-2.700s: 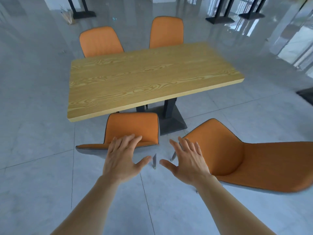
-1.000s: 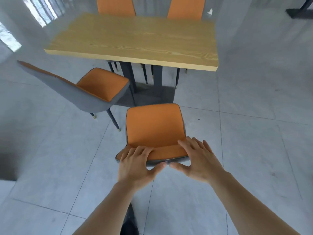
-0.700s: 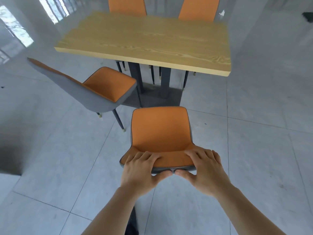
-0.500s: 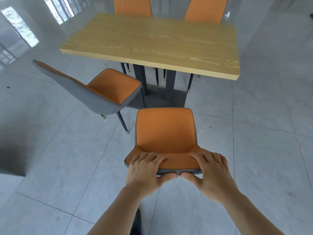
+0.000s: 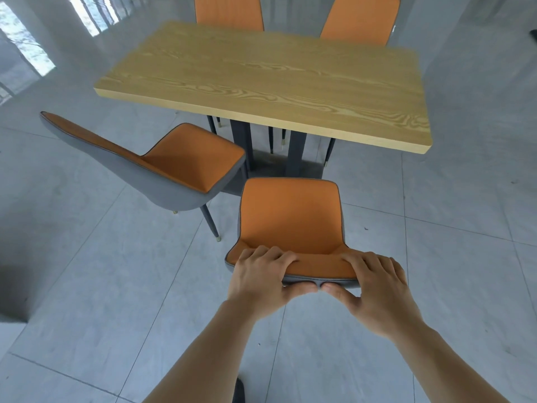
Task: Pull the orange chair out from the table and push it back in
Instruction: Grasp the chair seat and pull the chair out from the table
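An orange chair (image 5: 290,216) with a grey shell stands on the floor in front of me, its seat facing the wooden table (image 5: 270,80). The seat's front edge sits clear of the table's near edge. My left hand (image 5: 258,280) grips the top of the backrest on its left side, fingers over the orange face and thumb on the grey back. My right hand (image 5: 374,286) grips the same backrest edge on the right side in the same way. Both thumbs nearly touch at the middle of the backrest.
A second orange chair (image 5: 180,164) stands angled to the left, its seat corner close to the held chair. Two more orange chairs (image 5: 229,10) are tucked in at the table's far side. The table's dark pedestal (image 5: 270,158) lies ahead. Grey tiled floor surrounds everything.
Both hands went from open above a chair to closed on this chair's backrest. Over the last second the chair and table have shifted lower and rightward in view, and my grip has tightened.
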`<state>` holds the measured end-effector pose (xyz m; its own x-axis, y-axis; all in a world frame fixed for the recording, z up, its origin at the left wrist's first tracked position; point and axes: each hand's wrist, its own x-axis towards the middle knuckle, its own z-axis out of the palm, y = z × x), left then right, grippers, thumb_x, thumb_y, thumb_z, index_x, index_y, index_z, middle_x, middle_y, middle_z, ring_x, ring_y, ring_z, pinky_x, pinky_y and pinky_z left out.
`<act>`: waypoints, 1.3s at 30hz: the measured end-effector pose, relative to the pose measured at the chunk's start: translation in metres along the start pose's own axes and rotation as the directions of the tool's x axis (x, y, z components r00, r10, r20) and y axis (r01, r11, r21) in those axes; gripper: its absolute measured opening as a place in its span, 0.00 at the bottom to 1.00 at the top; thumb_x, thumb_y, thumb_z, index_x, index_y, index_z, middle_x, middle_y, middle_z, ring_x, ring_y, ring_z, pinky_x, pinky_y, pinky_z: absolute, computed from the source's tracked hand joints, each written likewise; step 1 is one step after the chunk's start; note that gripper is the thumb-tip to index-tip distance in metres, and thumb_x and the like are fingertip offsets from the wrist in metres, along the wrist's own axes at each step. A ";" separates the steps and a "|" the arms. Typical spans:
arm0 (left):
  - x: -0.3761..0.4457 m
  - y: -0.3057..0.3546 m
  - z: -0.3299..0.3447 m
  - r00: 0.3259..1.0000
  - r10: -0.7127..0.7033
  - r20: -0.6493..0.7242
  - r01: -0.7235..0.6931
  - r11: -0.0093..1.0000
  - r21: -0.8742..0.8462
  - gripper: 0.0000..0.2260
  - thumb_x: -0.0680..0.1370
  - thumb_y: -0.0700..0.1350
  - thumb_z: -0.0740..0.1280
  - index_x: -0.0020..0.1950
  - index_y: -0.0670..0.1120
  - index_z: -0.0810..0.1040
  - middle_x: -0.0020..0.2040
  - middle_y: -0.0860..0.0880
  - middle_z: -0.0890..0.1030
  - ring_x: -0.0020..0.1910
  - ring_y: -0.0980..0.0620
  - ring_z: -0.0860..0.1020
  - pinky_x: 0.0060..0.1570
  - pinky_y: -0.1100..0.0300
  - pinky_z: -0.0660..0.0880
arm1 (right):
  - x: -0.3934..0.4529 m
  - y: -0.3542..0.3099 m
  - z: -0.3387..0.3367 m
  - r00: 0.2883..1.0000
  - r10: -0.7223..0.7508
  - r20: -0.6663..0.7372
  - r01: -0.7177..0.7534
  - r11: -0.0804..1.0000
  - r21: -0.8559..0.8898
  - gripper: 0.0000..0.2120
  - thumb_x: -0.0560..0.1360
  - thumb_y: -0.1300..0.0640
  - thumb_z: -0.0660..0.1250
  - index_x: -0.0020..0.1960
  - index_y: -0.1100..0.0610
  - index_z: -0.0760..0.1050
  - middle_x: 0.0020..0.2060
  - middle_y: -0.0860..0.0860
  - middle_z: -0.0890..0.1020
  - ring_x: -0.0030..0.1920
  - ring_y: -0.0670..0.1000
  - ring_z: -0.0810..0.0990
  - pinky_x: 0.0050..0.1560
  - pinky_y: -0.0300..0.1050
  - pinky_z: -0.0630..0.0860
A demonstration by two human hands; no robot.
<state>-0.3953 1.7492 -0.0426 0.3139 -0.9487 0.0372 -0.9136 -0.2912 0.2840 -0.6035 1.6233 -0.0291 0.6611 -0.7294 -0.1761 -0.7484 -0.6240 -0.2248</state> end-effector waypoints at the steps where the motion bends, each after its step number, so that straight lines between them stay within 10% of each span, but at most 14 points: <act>1: 0.010 -0.006 -0.001 1.000 0.009 0.001 -0.009 1.000 0.004 0.36 0.71 0.82 0.48 0.60 0.60 0.79 0.51 0.58 0.83 0.52 0.52 0.79 0.54 0.53 0.75 | 0.009 -0.003 -0.001 1.000 0.010 -0.003 -0.010 1.000 -0.002 0.47 0.68 0.16 0.40 0.71 0.44 0.70 0.65 0.45 0.75 0.67 0.54 0.70 0.74 0.56 0.62; 32: 0.128 -0.071 -0.006 0.990 0.143 0.004 -0.143 0.989 0.028 0.36 0.72 0.82 0.49 0.56 0.57 0.81 0.44 0.56 0.81 0.43 0.52 0.78 0.42 0.56 0.73 | 0.117 -0.021 -0.020 0.997 0.082 0.009 -0.082 0.997 -0.015 0.44 0.70 0.17 0.42 0.71 0.43 0.69 0.66 0.43 0.74 0.67 0.53 0.70 0.74 0.54 0.63; 39: 0.119 -0.066 -0.020 0.994 0.072 0.087 -0.068 0.997 -0.041 0.37 0.71 0.82 0.48 0.65 0.59 0.76 0.56 0.59 0.81 0.58 0.54 0.76 0.63 0.54 0.70 | 0.117 -0.022 -0.020 0.996 0.078 0.034 -0.077 0.997 -0.030 0.46 0.69 0.16 0.41 0.72 0.43 0.68 0.68 0.44 0.73 0.70 0.52 0.69 0.75 0.55 0.61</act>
<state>-0.2924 1.6581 -0.0375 0.2239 -0.9743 -0.0264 -0.9216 -0.2205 0.3194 -0.5109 1.5463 -0.0253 0.6025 -0.7656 -0.2254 -0.7981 -0.5746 -0.1815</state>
